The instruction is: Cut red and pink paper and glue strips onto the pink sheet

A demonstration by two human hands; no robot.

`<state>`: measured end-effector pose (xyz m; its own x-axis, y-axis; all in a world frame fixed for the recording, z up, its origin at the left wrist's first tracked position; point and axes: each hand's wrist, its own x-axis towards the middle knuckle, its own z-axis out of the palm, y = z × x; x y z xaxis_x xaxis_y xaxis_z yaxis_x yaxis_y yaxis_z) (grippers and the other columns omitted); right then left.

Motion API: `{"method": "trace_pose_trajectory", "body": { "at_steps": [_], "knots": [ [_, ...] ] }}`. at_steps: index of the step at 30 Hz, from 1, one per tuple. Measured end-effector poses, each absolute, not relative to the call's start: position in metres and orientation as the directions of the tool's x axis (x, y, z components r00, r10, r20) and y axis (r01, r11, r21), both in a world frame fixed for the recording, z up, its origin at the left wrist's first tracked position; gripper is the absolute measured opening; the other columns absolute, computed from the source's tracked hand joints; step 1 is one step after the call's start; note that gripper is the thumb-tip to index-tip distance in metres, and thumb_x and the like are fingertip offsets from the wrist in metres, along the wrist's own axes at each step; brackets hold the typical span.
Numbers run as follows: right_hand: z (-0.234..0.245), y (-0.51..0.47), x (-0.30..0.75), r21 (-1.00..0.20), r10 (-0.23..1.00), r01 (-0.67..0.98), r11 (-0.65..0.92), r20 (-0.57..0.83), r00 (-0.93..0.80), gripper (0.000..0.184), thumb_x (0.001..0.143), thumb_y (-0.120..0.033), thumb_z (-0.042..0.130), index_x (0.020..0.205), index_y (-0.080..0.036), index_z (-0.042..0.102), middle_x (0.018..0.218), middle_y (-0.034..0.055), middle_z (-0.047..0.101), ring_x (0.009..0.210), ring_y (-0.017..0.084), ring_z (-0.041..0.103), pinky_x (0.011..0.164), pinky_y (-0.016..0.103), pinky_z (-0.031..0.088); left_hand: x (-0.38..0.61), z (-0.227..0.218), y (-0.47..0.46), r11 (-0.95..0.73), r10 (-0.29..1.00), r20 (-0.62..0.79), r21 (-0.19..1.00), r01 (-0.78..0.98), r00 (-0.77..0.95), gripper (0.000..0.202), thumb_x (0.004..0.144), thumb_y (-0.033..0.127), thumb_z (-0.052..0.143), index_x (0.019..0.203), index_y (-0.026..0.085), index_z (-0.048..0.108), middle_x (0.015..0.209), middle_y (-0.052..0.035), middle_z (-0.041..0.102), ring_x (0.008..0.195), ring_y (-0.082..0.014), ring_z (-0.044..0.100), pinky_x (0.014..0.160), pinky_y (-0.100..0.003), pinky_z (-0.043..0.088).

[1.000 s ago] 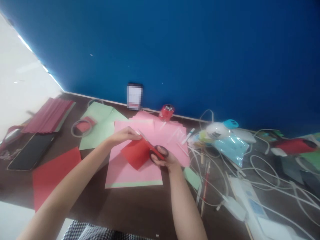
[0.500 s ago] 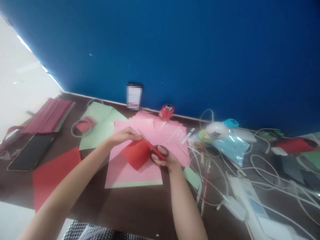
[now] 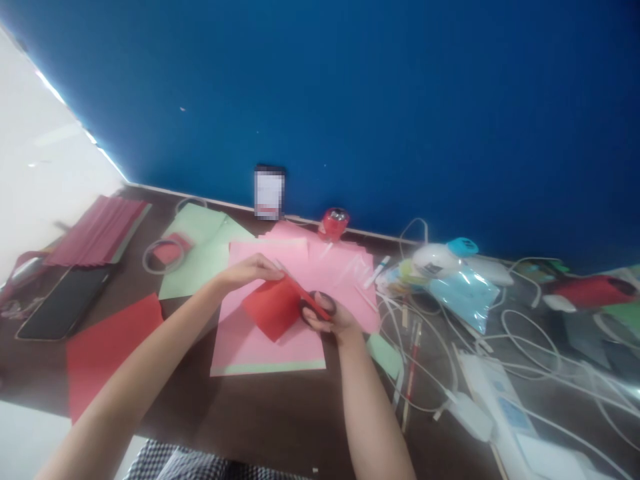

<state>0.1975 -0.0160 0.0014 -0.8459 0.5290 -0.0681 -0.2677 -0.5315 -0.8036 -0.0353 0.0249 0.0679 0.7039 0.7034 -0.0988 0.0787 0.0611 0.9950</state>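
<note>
Blue wall point(image 3: 375, 100) fills the upper view, matte, evenly lit. Dark brown worktop point(image 3: 260, 413) butts against it, with a pale strip point(image 3: 220, 203) along the joint. At left a white surface point(image 3: 45, 173), overexposed, with a bright line where it meets the wall.

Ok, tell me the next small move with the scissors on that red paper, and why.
Probably one short snip along the edge: the right hand holds the scissors with the blades against the red paper, while the left hand pinches its top corner, keeping it lifted over the pink sheets.
</note>
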Motion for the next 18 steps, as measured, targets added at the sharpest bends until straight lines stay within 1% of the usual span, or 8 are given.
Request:
{"method": "trace_pose_trajectory", "body": {
  "at_steps": [4, 10, 12, 15, 18],
  "knots": [
    [0.0017, -0.0171, 0.1979, -0.781, 0.534, -0.283, -0.557, -0.075, -0.842, 0.051, 0.08, -0.061, 0.047, 0.064, -0.013, 0.052, 0.039, -0.0056, 0.044, 0.025, 0.001, 0.022, 0.024, 0.015, 0.012, -0.0327, 0.069, 0.0234, 0.016, 0.691, -0.087, 0.994, 0.105, 0.717, 0.039, 0.08, 0.037, 0.058, 0.05, 0.013, 0.052, 0.051, 0.002, 0.044, 0.049, -0.0078, 0.039, 0.053, -0.025, 0.035],
    [0.0025, -0.0192, 0.1981, -0.78, 0.545, -0.221, -0.586, -0.177, -0.819, 0.053, 0.077, -0.065, 0.046, 0.062, -0.015, 0.05, 0.039, -0.0051, 0.045, 0.024, 0.002, 0.021, 0.023, 0.017, 0.009, -0.0279, 0.0697, 0.0209, -0.02, 0.69, -0.071, 0.993, 0.116, 0.721, 0.044, 0.079, 0.041, 0.058, 0.046, 0.015, 0.045, 0.049, 0.003, 0.036, 0.047, -0.0072, 0.032, 0.05, -0.026, 0.033],
    [0.0016, -0.0187, 0.1985, -0.777, 0.522, -0.195, -0.599, -0.194, -0.831, 0.054, 0.076, -0.068, 0.043, 0.064, -0.016, 0.05, 0.041, -0.0052, 0.047, 0.024, 0.002, 0.021, 0.023, 0.017, 0.011, -0.0278, 0.0687, 0.0206, -0.025, 0.699, -0.074, 0.991, 0.128, 0.711, 0.045, 0.079, 0.043, 0.057, 0.047, 0.015, 0.045, 0.05, 0.0027, 0.036, 0.048, -0.0076, 0.032, 0.05, -0.026, 0.033],
    [-0.0008, -0.0176, 0.1998, -0.773, 0.457, -0.162, -0.613, -0.18, -0.871, 0.057, 0.075, -0.072, 0.04, 0.066, -0.016, 0.05, 0.043, -0.0057, 0.048, 0.024, 0.003, 0.021, 0.023, 0.016, 0.015, -0.0283, 0.0677, 0.0206, -0.023, 0.691, -0.082, 0.991, 0.134, 0.718, 0.044, 0.079, 0.044, 0.056, 0.048, 0.015, 0.047, 0.05, 0.0019, 0.04, 0.049, -0.0082, 0.035, 0.052, -0.026, 0.035],
    [-0.003, -0.0174, 0.2009, -0.78, 0.473, -0.175, -0.6, -0.17, -0.865, 0.055, 0.078, -0.069, 0.039, 0.066, -0.016, 0.049, 0.043, -0.0065, 0.046, 0.024, 0.003, 0.022, 0.023, 0.016, 0.016, -0.0288, 0.0674, 0.0206, -0.005, 0.674, -0.091, 0.992, 0.128, 0.733, 0.043, 0.08, 0.043, 0.055, 0.048, 0.015, 0.047, 0.051, 0.0018, 0.041, 0.048, -0.0082, 0.036, 0.053, -0.027, 0.035]
  ]
}}
